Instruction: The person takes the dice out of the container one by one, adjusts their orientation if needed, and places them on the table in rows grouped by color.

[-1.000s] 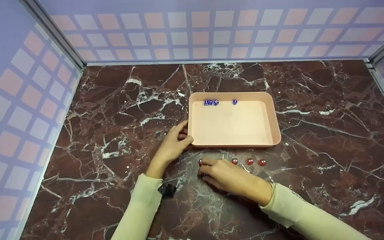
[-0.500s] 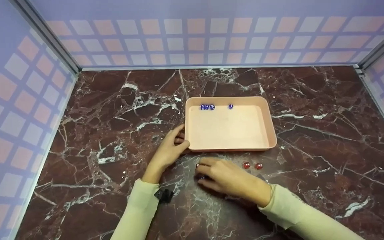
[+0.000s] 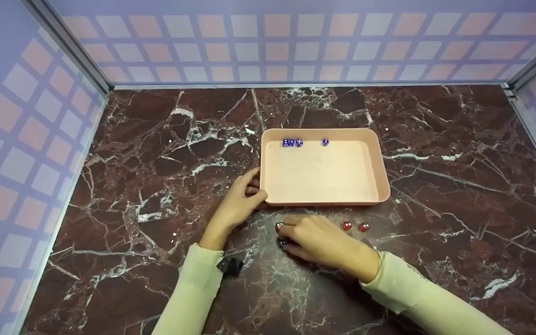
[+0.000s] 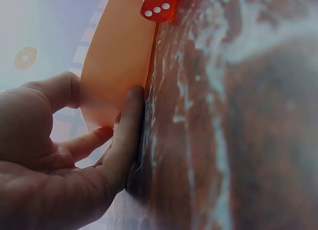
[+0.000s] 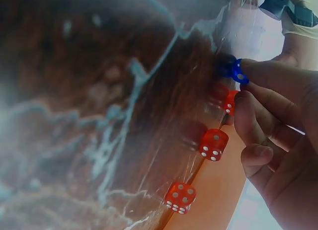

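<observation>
Pinching a translucent blue die (image 5: 240, 71) between thumb and finger, the right hand (image 3: 320, 238) rests low over the dark red, white-veined table (image 3: 454, 200), near the near left corner of the tray (image 3: 319, 179). The die shows white pips (whether it touches the tabletop cannot be told). Red dice (image 5: 213, 144), likewise translucent and white-pipped, stand in a row along the tray's near side: one just beside the fingertips, two right of the hand. The shallow peach tray, rectangular with rounded corners, contains four blue dice (image 3: 299, 143) along its far wall, three grouped at left and one apart, near the middle. The left hand (image 3: 237, 202) grips the tray, thumb at the rim, fingers against the outer wall.
</observation>
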The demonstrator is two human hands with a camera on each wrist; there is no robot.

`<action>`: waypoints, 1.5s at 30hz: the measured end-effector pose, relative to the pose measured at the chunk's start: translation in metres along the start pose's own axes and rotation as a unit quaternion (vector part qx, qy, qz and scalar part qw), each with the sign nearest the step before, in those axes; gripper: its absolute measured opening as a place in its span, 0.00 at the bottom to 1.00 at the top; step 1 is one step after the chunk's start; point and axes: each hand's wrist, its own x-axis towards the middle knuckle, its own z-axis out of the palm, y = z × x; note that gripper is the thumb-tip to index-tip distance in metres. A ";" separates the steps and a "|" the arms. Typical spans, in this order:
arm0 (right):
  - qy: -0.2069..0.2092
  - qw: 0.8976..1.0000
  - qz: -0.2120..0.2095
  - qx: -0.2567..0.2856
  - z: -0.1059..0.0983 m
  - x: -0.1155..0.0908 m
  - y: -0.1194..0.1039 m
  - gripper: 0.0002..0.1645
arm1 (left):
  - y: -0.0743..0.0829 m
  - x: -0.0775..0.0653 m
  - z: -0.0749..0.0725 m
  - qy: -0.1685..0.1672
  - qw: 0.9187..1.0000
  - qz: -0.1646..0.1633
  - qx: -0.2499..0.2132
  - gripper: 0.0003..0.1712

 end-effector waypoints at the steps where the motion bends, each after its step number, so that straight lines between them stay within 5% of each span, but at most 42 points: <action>1: -0.001 1.000 0.000 0.000 0.000 0.000 0.000 0.09 | 0.000 0.000 0.000 -0.001 1.000 0.000 -0.001 0.42; 6: 0.010 0.999 0.012 0.036 -0.008 0.002 0.003 0.14 | 0.000 0.001 0.001 -0.003 1.000 -0.005 -0.014 0.43; 9: 0.056 0.996 0.029 0.057 -0.019 0.006 0.012 0.14 | 0.000 0.002 0.002 -0.004 1.000 -0.004 -0.023 0.43; 13: 0.112 0.987 0.088 0.077 -0.036 0.015 0.034 0.13 | 0.000 0.003 0.002 -0.004 1.000 -0.006 -0.031 0.43; 18: 0.109 0.978 0.153 0.088 -0.057 0.030 0.070 0.18 | 0.000 0.002 0.002 -0.003 1.000 -0.014 -0.024 0.42; 27: 0.111 0.980 0.146 0.078 -0.044 0.067 0.118 0.27 | 0.000 0.001 0.002 0.000 1.000 -0.017 -0.007 0.41; 36: 0.052 0.983 0.171 0.042 -0.037 0.088 0.122 0.34 | 0.001 0.002 0.000 -0.001 1.000 -0.019 -0.007 0.41; 45: 0.075 0.985 0.147 0.047 -0.031 0.088 0.119 0.19 | 0.002 0.002 0.001 -0.002 1.000 -0.027 -0.014 0.41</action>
